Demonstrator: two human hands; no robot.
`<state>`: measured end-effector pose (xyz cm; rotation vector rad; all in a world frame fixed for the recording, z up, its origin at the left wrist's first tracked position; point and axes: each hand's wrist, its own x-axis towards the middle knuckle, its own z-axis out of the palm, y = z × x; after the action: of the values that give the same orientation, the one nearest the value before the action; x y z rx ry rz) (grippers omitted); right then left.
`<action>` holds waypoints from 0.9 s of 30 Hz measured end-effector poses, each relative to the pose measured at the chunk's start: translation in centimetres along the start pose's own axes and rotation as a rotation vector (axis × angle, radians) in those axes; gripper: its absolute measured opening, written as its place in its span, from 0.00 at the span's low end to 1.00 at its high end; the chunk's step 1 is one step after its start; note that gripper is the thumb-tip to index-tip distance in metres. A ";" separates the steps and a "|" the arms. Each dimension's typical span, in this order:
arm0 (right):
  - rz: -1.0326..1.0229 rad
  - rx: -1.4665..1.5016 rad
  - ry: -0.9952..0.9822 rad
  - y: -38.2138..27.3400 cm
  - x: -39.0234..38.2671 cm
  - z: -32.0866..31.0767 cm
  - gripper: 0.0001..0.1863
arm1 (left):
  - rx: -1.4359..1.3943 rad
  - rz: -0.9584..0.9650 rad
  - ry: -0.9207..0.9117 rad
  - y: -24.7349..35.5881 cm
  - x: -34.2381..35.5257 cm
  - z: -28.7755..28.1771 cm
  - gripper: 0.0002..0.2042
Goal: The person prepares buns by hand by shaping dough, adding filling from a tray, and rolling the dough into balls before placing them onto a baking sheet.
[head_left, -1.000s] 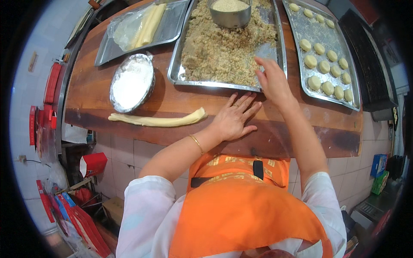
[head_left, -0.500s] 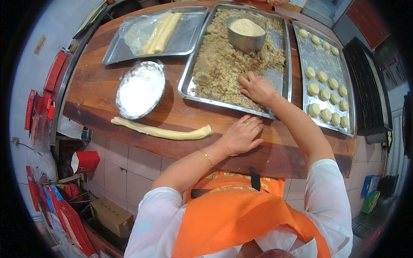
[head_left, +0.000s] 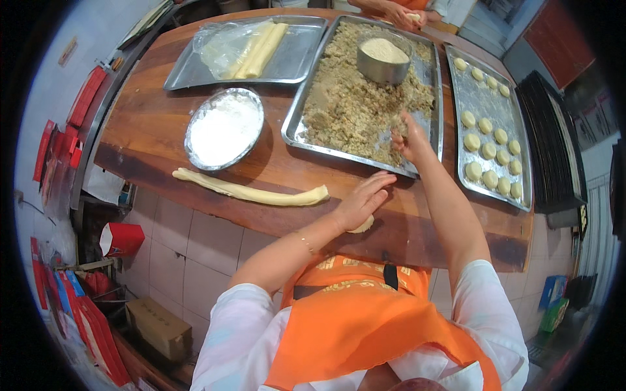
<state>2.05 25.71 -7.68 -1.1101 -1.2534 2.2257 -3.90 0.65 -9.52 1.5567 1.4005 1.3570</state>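
Observation:
My right hand (head_left: 412,138) is raised over the near right part of a large metal tray (head_left: 349,156) of crumbly brown filling (head_left: 345,91). Its fingers are curled round a clump of filling (head_left: 399,126). My left hand (head_left: 365,199) lies at the table's near edge, below the tray's rim, its fingers stretched out. A flat round piece of dough (head_left: 362,225) peeks out from under its palm; whether the hand grips it is hidden. Left of this hand, a long rope of pale dough (head_left: 251,192) rests on the wooden table (head_left: 140,140).
A metal bowl (head_left: 385,62) of pale crumbs stands in the filling. Left are a bowl of white flour (head_left: 223,128) and a tray (head_left: 297,55) with plastic-covered dough rolls (head_left: 262,51). Right, a tray (head_left: 486,78) holds several dough balls. Another person's hands (head_left: 407,16) work at the far edge.
My right hand has lifted from the filling with a clump in it. My left hand has tilted, showing the dough piece beneath. The other person's hands have come further into view.

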 end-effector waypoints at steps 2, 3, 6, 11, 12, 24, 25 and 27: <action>0.012 0.313 0.001 -1.1 -3.4 2.1 0.25 | 0.204 0.009 0.012 1.0 -1.4 -0.8 0.21; 0.055 0.372 0.001 -0.7 -2.9 1.4 0.27 | 0.341 -0.004 -0.009 1.5 -2.1 -0.8 0.20; -0.149 0.149 0.011 0.2 -3.0 0.8 0.26 | 0.736 0.043 -0.037 3.0 -3.4 -0.6 0.22; -0.306 -0.084 0.170 0.9 -2.7 0.9 0.24 | 0.850 0.000 -0.149 2.7 -4.5 -1.1 0.20; -0.321 -0.141 0.192 0.9 -2.8 0.9 0.25 | 0.867 -0.017 -0.187 2.9 -4.4 -1.4 0.17; -0.156 0.234 -0.149 -0.8 -4.3 -0.3 0.30 | -0.905 -0.418 0.031 2.3 -1.9 -4.0 0.09; -0.166 0.389 -0.207 -0.7 -4.2 -0.6 0.30 | -1.078 -0.373 -0.031 4.5 -0.6 -4.2 0.11; -0.186 0.712 -0.235 -0.6 -4.2 1.1 0.29 | -1.235 -0.354 -0.034 4.5 0.3 -4.1 0.12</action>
<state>3.80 22.80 -4.92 -0.4505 -0.5067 2.3937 -6.50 -0.82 -4.22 0.4726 0.4961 1.4713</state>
